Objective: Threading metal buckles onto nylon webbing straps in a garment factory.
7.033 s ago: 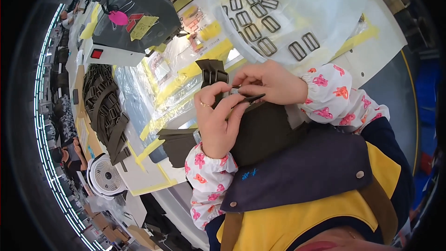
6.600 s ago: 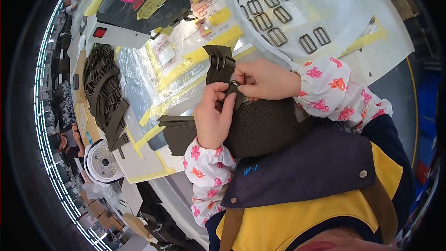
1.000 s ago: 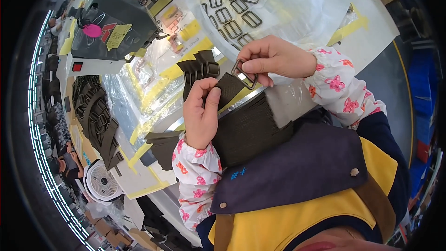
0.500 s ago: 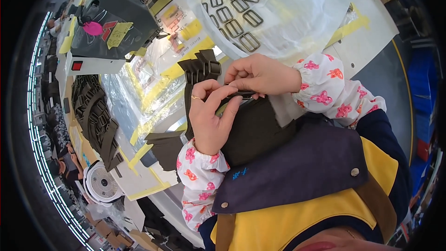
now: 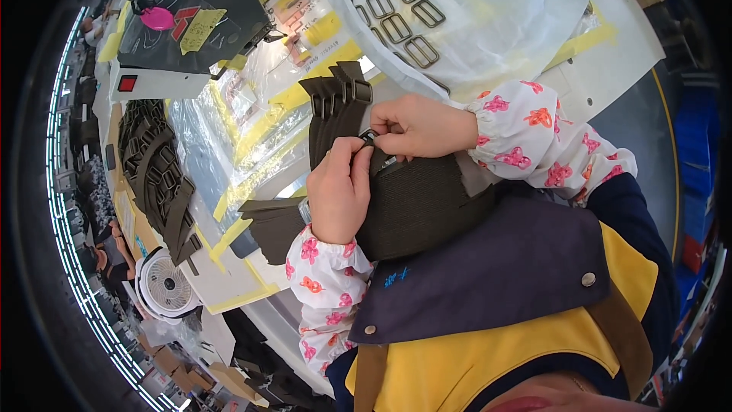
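Note:
My left hand (image 5: 340, 192) and my right hand (image 5: 424, 127) meet over the near part of the table, both with fingers pinched. Between their fingertips is a small dark slide buckle (image 5: 369, 136), with the end of a dark webbing strap at it, mostly covered by the fingers. Directly below lies a stack of wide dark olive webbing straps (image 5: 415, 202) close to my apron. Several straps fitted with buckles (image 5: 335, 107) lie just beyond my left hand. More dark strap ends (image 5: 276, 230) stick out to the left of my left wrist.
Loose metal slide buckles (image 5: 396, 28) lie on a white plastic sheet (image 5: 503, 23) at the far side. A sewing machine (image 5: 183, 19) stands far left. A pile of buckled straps (image 5: 158, 175) and a white fan (image 5: 165, 284) are at left. Yellow tape (image 5: 263, 126) crosses the table covering.
My fingers have shifted on the buckle, which now shows upright between the fingertips. My right hand moved slightly left, my left hand slightly down. The whole view shifted a little.

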`<state>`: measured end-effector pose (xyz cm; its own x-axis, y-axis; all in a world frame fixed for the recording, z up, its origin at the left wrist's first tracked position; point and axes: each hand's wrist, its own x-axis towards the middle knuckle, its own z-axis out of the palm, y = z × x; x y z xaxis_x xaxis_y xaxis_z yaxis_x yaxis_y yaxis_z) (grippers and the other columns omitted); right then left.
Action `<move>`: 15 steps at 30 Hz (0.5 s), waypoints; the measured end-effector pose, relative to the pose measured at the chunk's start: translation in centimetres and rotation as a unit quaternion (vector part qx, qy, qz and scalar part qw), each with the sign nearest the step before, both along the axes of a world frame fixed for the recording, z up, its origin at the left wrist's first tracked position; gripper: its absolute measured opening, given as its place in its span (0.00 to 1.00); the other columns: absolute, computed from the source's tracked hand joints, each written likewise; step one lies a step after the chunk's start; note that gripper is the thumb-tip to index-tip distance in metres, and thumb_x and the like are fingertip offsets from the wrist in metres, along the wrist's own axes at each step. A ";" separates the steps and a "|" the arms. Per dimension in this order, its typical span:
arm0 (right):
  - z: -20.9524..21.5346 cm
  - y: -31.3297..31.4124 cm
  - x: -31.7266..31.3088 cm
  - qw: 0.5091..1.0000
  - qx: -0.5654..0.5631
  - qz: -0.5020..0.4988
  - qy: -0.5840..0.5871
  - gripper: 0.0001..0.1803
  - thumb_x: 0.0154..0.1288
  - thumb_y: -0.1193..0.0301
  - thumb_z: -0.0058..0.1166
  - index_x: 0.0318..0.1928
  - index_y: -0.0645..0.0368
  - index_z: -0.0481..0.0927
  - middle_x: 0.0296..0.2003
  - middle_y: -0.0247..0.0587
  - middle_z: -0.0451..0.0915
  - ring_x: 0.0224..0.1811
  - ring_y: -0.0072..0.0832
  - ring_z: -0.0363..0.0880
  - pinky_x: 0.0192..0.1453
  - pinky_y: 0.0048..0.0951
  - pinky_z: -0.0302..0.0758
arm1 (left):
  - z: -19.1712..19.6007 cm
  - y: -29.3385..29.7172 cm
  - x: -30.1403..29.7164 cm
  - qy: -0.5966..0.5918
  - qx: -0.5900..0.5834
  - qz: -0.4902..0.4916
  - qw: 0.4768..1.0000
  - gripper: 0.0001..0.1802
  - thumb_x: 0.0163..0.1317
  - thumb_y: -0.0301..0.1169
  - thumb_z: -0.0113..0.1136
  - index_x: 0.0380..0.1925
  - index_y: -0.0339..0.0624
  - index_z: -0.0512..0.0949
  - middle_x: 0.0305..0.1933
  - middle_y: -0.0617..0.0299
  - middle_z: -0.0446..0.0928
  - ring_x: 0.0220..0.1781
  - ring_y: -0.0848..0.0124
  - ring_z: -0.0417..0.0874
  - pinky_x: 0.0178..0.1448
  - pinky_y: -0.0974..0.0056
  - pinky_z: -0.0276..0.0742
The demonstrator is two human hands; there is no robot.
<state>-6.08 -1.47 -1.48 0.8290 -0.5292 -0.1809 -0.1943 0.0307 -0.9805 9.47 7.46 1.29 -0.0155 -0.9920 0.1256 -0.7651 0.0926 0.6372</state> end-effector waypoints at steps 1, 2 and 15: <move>0.0 0.0 0.0 0.999 -0.037 0.003 -0.002 0.08 0.56 0.73 0.49 0.32 0.65 0.69 0.19 0.38 0.74 0.20 0.20 0.76 0.22 0.20 0.69 | -0.1 0.0 0.0 0.006 0.012 0.002 1.000 0.04 0.55 0.24 0.55 0.30 0.38 0.71 0.23 0.51 0.73 0.24 0.53 0.75 0.28 0.61 0.70; -0.1 0.1 0.0 0.999 -0.037 0.003 -0.002 0.08 0.56 0.73 0.49 0.32 0.65 0.69 0.19 0.38 0.74 0.20 0.20 0.76 0.22 0.20 0.69 | -0.2 0.0 0.0 0.012 0.023 0.004 1.000 0.05 0.55 0.24 0.56 0.31 0.38 0.70 0.22 0.51 0.73 0.23 0.53 0.75 0.28 0.62 0.70; 1.0 -1.4 -2.5 0.994 -0.056 -0.068 -0.068 0.04 0.53 0.79 0.51 0.31 0.62 0.71 0.23 0.28 0.71 0.21 0.12 0.65 0.24 0.17 0.64 | -0.3 -1.3 0.6 0.196 0.210 -0.058 0.956 0.12 0.56 0.31 0.59 0.37 0.34 0.73 0.24 0.61 0.72 0.25 0.75 0.74 0.29 0.71 0.68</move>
<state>-8.60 -2.83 -0.50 0.7609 -0.6488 -0.0053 -0.0607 -0.0630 -0.9962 10.08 6.21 1.00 -0.1618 -0.9505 -0.2651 -0.4602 -0.1649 0.8724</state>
